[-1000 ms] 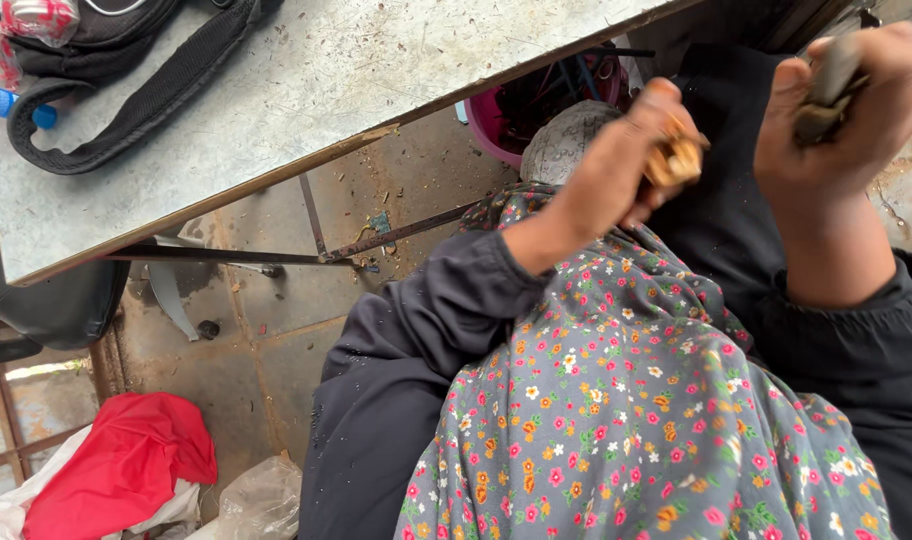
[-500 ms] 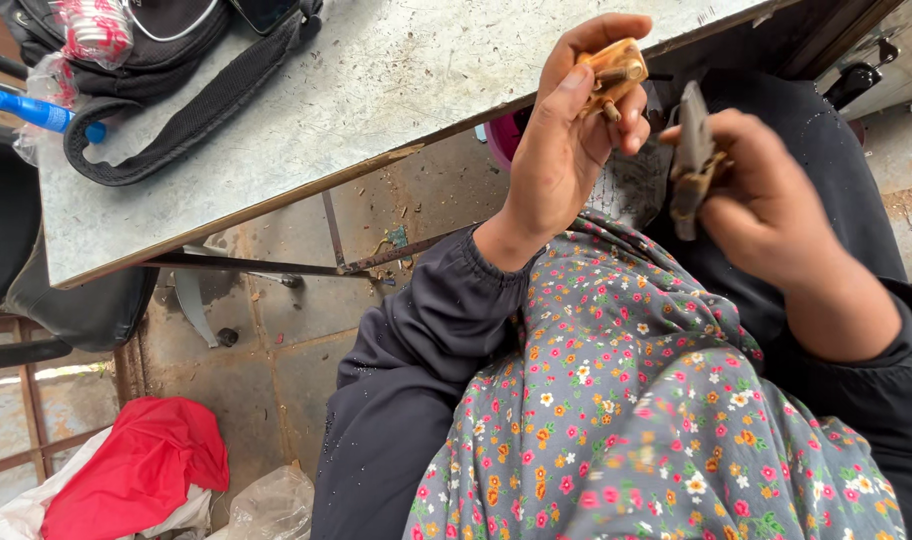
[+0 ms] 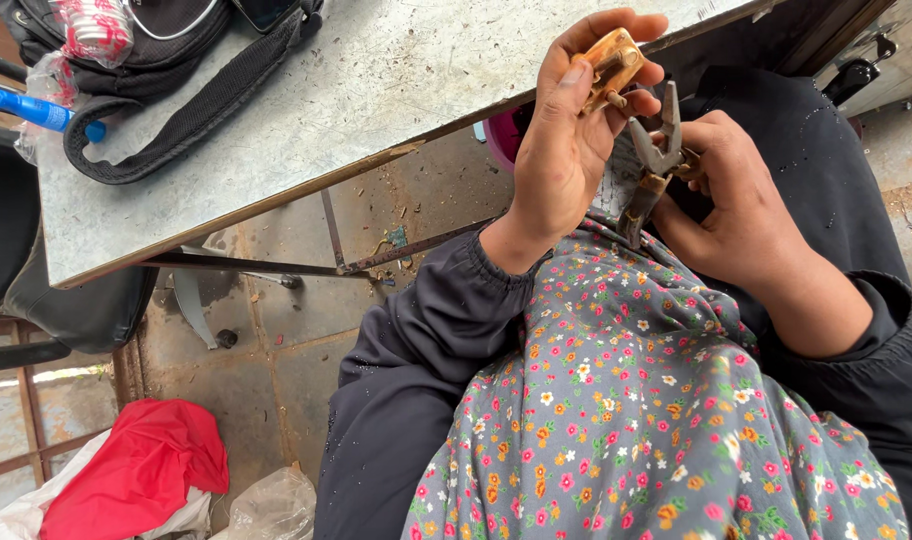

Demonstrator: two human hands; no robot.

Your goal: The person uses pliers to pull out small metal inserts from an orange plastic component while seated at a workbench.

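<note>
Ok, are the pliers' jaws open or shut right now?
Open. The pliers in the right hand show a clear gap between the two jaw tips, pointing up beside the brass piece held in the left hand.

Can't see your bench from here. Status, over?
Left hand grips brass block. Right hand holds pliers, jaws open beside block. Nothing between them.

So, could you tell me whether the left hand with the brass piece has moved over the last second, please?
Yes. The left hand has lifted the brass piece from below the table edge up over the tabletop, away from the lap.
</note>
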